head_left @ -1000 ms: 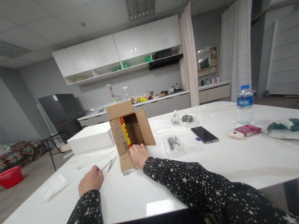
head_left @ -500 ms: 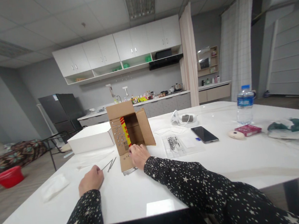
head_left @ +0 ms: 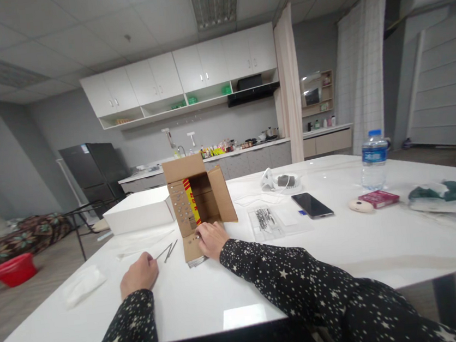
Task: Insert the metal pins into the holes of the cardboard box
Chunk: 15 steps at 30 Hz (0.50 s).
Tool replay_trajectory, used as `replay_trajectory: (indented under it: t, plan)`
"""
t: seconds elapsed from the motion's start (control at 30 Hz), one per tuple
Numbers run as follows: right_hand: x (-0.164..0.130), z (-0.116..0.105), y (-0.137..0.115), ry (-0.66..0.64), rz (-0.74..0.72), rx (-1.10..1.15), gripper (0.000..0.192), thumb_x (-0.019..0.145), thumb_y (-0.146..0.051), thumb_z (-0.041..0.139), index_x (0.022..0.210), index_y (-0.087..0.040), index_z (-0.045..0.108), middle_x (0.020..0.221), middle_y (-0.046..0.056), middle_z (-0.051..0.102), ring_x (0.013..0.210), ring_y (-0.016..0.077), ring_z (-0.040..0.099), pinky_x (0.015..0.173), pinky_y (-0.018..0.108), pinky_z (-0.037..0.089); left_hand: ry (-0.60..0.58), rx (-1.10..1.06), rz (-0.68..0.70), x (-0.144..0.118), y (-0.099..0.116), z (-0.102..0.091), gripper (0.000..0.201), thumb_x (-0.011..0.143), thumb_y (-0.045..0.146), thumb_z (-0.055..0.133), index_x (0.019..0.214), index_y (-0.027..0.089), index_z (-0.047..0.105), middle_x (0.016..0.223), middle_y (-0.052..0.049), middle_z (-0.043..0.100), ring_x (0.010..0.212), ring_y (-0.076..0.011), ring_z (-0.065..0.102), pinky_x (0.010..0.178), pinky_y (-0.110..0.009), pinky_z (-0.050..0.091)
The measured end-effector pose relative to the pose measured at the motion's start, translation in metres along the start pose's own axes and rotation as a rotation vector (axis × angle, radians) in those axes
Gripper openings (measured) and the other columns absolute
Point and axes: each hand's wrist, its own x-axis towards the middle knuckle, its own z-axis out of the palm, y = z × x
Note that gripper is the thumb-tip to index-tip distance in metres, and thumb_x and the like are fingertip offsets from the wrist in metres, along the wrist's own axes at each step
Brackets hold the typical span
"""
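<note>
A small brown cardboard box (head_left: 198, 199) lies on its side on the white table (head_left: 265, 276), its opening toward me and its flaps spread. My right hand (head_left: 211, 239) rests palm down on the lower flap, fingers curled at the box's mouth. To the left, my left hand (head_left: 138, 275) lies on the table in a loose fist. Its thumb and forefinger pinch the near end of a thin metal rod (head_left: 163, 252). A second rod lies beside it. Both sleeves are black with white stars.
A white flat box (head_left: 137, 211) stands left of the cardboard box. Right of it lie a clear bag of metal parts (head_left: 265, 220), a phone (head_left: 311, 205), a water bottle (head_left: 373, 161), a red packet (head_left: 378, 198) and a green cloth (head_left: 443, 196). A crumpled plastic bag (head_left: 81, 285) is near the left edge.
My right hand has shifted slightly on the box's lower flap. The left hand and the rest have stayed put.
</note>
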Motion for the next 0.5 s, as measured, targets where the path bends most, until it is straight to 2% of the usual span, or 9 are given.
replay_trajectory:
  t: [0.5]
  plan:
    - [-0.0004, 0.0, 0.001, 0.023, 0.004, 0.019, 0.01, 0.09, -0.021, 0.046, 0.098, -0.018, 0.051, 0.099, 0.004, 0.059, 0.091, 0.0172, 0.053, 0.079, 0.031, 0.032, 0.011, 0.0, 0.007, 0.0013, 0.0001, 0.0007, 0.031, 0.081, 0.034, 0.032, 0.093, 0.023, 0.058, 0.097, -0.014, 0.068, 0.085, -0.0286, 0.064, 0.069, -0.035, 0.045]
